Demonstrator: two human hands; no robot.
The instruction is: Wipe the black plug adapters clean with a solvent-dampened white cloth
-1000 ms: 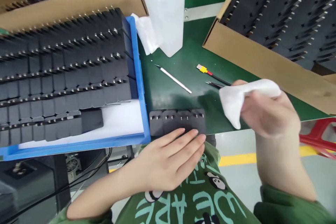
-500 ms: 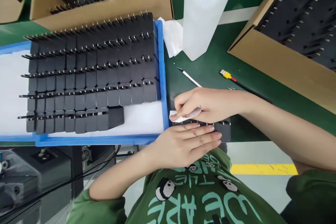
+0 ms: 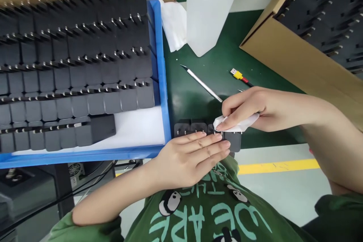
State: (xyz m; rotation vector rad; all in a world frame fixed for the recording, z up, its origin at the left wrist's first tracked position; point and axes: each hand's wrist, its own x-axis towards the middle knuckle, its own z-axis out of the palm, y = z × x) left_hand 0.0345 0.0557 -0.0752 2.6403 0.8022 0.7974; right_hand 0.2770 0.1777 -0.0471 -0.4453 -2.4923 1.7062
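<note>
A short row of black plug housings with metal pins (image 3: 233, 142) lies at the table's near edge. My left hand (image 3: 195, 155) rests flat across them, fingers stretched out, hiding most of their near side. Pinched in my right hand (image 3: 244, 109) is a white wipe (image 3: 241, 124), pressed against the pins toward the right part of the row. Just beyond that hand, a craft knife (image 3: 202, 83) with a silver handle lies on the green table.
On the left, a blue tray (image 3: 166, 121) holds rows of similar black pieces (image 3: 119, 68). A white bottle (image 3: 208, 15) stands at the back beside a crumpled wipe (image 3: 174, 26). A yellow USB plug (image 3: 236, 73) and a cardboard box (image 3: 272, 53) of black parts are at right.
My right hand has slid the wipe rightward along the row, uncovering the left pieces' pins. My left hand stays flat on the row. The camera view has shifted closer.
</note>
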